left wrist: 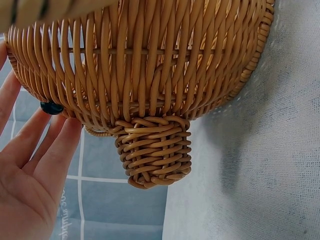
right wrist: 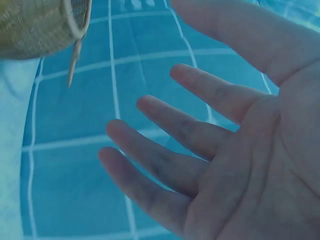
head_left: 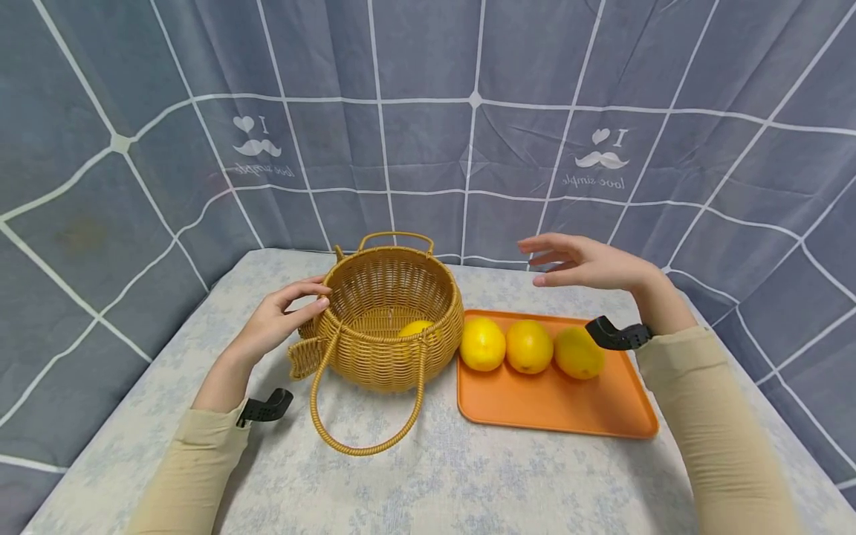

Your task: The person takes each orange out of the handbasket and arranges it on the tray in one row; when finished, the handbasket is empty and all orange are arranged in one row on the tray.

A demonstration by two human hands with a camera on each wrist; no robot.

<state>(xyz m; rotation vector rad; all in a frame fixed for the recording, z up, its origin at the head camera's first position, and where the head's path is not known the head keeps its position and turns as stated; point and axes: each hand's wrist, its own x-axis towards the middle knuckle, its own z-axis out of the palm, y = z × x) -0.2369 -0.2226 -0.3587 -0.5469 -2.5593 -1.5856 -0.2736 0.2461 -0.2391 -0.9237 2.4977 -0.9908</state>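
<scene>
A round wicker basket (head_left: 388,364) stands on the table, its near handle hanging down at the front. My left hand (head_left: 276,321) holds its left rim with thumb and fingertips. In the left wrist view, the fingers (left wrist: 62,152) lie against the woven side beside a dark bead. Inside the basket lies a yellow citrus fruit (head_left: 416,328), partly hidden by the rim. Three more, a left fruit (head_left: 483,344), a middle fruit (head_left: 530,347) and a right fruit (head_left: 579,354), sit on an orange tray (head_left: 548,405). My right hand (head_left: 588,262) hovers beyond the tray, fingers spread, holding nothing.
The tray stands close against the basket's right side. A pale patterned cloth (head_left: 428,490) covers the table. Behind and at both sides hangs a grey-blue curtain (head_left: 428,148) with white lines. Each wrist carries a black band, the left band (head_left: 267,406) and the right band (head_left: 618,334).
</scene>
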